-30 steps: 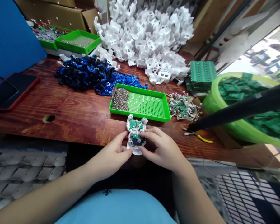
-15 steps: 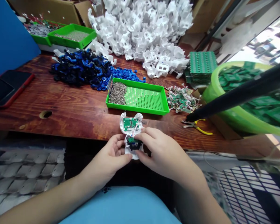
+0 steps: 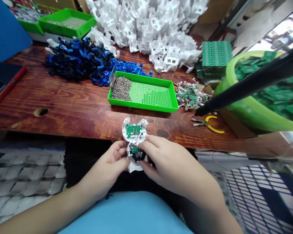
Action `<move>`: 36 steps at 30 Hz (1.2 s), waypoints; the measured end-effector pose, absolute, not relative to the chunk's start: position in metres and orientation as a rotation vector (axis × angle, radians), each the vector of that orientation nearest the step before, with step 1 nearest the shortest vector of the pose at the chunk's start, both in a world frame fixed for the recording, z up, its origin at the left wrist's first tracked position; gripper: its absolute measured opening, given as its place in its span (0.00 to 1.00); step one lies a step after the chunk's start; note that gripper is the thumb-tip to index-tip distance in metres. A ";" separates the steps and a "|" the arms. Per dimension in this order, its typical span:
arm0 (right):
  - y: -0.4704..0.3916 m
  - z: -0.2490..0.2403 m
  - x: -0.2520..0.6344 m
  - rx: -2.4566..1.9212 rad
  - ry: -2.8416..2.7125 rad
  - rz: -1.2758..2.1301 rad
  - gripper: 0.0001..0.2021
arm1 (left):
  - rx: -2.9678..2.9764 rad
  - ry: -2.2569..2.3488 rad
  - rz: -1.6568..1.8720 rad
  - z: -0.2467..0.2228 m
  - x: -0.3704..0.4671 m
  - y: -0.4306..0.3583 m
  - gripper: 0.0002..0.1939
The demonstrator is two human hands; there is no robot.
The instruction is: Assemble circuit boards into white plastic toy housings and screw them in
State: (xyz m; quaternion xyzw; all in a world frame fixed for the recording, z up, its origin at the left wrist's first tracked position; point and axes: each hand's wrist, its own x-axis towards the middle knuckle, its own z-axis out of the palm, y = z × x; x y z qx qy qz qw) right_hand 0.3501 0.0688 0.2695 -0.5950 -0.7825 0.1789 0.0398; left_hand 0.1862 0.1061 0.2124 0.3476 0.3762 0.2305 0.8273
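Note:
At the table's front edge lies an opened white plastic housing in two halves. The far half (image 3: 124, 134) rests on the wood and carries a green circuit board (image 3: 134, 130). Thin wires (image 3: 138, 139) run from it to the near half (image 3: 134, 167), which holds a small green board and a black part (image 3: 138, 157). My left hand (image 3: 117, 159) grips the near half from its left side, thumb and fingers curled. My right hand (image 3: 158, 156) closes on its right side, fingers over the top and thumb below; its fingertips partly cover the boards.
Beyond the hands stands a green tray (image 3: 146, 105) with small screws (image 3: 122, 89). Around it lie blue and black parts (image 3: 80, 60), white housings (image 3: 146, 29), wired boards (image 3: 191, 94) and yellow-handled pliers (image 3: 207, 123). A black rod-like tool (image 3: 246, 83) slants in front of a green tub (image 3: 266, 117).
The camera view has tilted down slightly. The near housing half and both hands sit a little lower and further left, and the right fingers have shifted slightly over the wires.

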 end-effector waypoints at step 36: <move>0.058 0.244 0.333 -1.701 -2.174 0.466 0.15 | 0.647 0.762 0.627 0.198 0.183 0.096 0.16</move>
